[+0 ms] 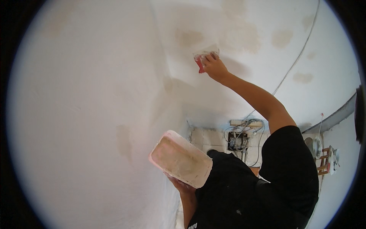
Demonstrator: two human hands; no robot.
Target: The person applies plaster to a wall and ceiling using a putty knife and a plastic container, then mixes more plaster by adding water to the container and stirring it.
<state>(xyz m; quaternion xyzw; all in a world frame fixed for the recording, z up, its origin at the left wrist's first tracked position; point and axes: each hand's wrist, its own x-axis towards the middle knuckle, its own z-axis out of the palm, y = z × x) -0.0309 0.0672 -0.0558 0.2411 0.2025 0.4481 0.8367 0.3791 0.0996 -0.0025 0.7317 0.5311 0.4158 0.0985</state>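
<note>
Hands (214,67) spread apart, right raised, left under tray (189,144).

The single view comes from the wearer's head, through the left of two side-by-side fisheye cameras. It faces steeply downward and ahead into a corner: one pale wall (84,95) fills the left half, and a second wall (274,49) spans the top and upper right. The wearer's black shirt (263,198) rises from the lower edge, right of centre, close to the lens. The left hand (182,185) shows below the middle, the right hand (215,68) above it at arm's reach, while the tiled floor (207,138) lies farthest down. Straight edges bow toward a round, black-rimmed border.
</note>
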